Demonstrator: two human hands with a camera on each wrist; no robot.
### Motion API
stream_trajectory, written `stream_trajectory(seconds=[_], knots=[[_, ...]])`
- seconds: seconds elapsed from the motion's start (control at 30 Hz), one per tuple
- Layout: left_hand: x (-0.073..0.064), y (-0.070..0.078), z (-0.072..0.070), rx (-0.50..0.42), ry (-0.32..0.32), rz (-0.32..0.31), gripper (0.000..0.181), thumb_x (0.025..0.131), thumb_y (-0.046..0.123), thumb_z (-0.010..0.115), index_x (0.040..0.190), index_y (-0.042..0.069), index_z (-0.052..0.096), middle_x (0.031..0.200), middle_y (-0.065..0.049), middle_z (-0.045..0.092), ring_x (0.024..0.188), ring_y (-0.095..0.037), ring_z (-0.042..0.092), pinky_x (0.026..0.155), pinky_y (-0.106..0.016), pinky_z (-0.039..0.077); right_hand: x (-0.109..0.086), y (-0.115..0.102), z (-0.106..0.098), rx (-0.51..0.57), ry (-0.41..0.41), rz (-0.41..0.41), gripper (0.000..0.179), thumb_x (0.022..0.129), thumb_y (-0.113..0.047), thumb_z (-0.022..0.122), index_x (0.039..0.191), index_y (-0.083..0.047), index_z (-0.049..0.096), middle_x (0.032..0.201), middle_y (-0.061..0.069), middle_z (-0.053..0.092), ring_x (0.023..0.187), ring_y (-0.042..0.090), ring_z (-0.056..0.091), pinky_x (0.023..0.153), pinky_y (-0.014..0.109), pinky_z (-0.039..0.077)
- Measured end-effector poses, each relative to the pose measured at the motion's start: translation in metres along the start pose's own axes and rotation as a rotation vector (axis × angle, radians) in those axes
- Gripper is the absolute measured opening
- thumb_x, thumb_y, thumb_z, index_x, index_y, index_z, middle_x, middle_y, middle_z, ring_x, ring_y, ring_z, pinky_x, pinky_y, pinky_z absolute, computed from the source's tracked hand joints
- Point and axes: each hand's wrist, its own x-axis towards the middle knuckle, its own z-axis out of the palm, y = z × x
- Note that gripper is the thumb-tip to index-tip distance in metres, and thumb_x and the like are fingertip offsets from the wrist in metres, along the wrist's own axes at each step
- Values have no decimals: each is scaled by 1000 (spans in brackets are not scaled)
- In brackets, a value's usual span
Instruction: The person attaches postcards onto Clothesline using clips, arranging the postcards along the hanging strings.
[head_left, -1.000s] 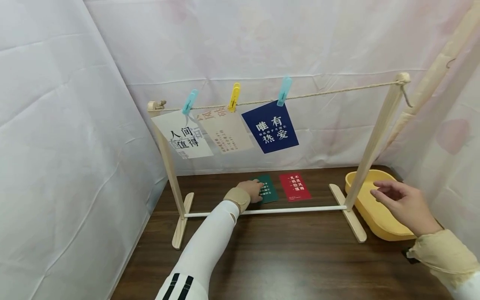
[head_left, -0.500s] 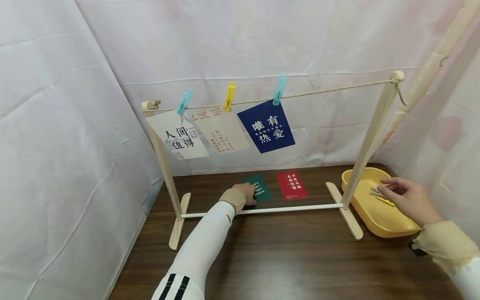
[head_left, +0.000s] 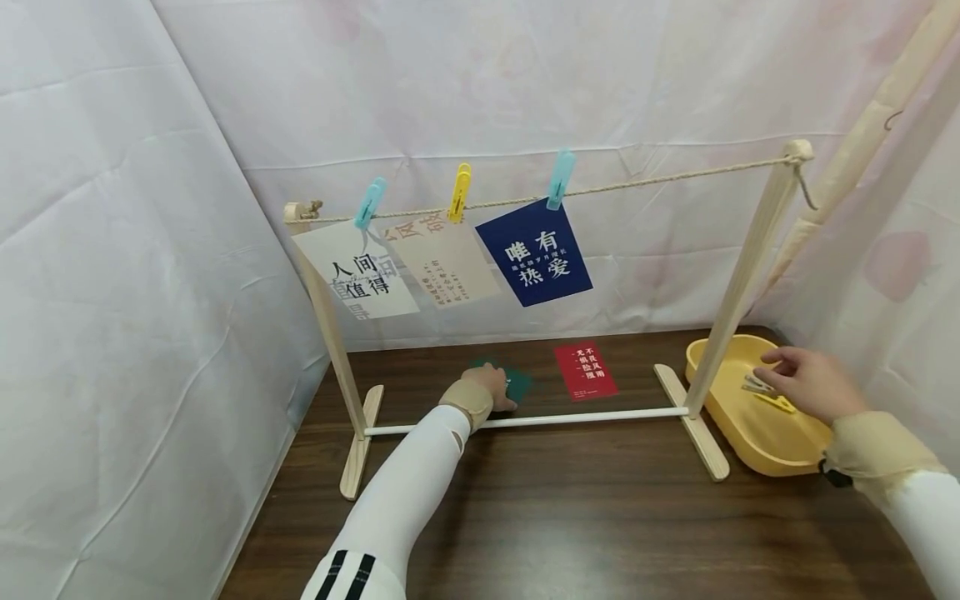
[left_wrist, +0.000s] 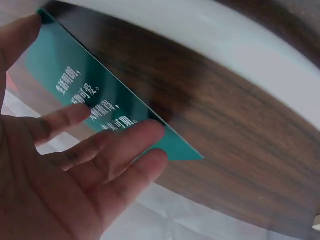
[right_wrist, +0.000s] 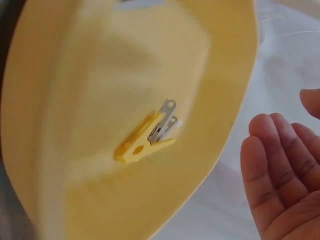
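Note:
My left hand [head_left: 491, 385] touches a green card [left_wrist: 80, 65] with white lettering on the table, behind the rack's white crossbar [head_left: 570, 417]. Its fingers are spread over the card in the left wrist view, the thumb by one corner. Over the right side of a yellow tray [head_left: 750, 450], my right hand [head_left: 813, 382] holds nothing, its fingers loosely bent. A yellow clothespin [right_wrist: 142, 142] and a grey clothespin [right_wrist: 164, 120] lie close together in the tray. A red card [head_left: 586, 371] lies to the right of the green one.
A rope [head_left: 660, 182] runs between two wooden posts. From it hang a white card [head_left: 360, 279], a beige card [head_left: 446, 262] and a dark blue card [head_left: 534, 254], held by a yellow clothespin [head_left: 460, 193] and two light blue ones. White fabric surrounds the table.
The green card has slid a little left under my left hand, which covers more of it. My right hand has shifted over the tray, and the clothespins there have come into view.

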Motion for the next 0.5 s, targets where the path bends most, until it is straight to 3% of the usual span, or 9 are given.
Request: stream_trajectory(seconds=[0.13, 0.27, 0.37, 0.5], knots=[[0, -3, 2, -3, 34, -9, 78, 102, 66, 65, 154, 9, 56, 144, -14, 66, 127, -28, 68, 106, -47, 59, 12, 7, -2, -67, -66, 13, 41, 104, -18, 71, 125, 17, 65, 93, 25, 77, 72, 21, 69, 62, 34, 53], [20, -16, 9, -7, 43, 41, 81, 100, 65, 67, 159, 12, 50, 149, -12, 60, 131, -28, 65, 108, -47, 58, 24, 13, -3, -130, -126, 13, 40, 101, -15, 71, 122, 19, 65, 93, 27, 74, 78, 33, 70, 66, 43, 56], [32, -28, 11, -62, 25, 95, 81, 99, 52, 75, 163, 14, 46, 160, -10, 52, 140, -29, 59, 112, -46, 55, 32, 16, -2, -168, -168, 4, 41, 100, -16, 70, 121, 20, 65, 93, 27, 73, 80, 37, 70, 69, 51, 58], [21, -35, 1, -159, -47, 142, 88, 94, 30, 83, 169, 17, 39, 178, -7, 33, 163, -33, 35, 127, -48, 41, 43, 19, 1, -221, -204, -17, 41, 97, -15, 71, 119, 19, 66, 93, 25, 73, 81, 36, 70, 74, 56, 58]])
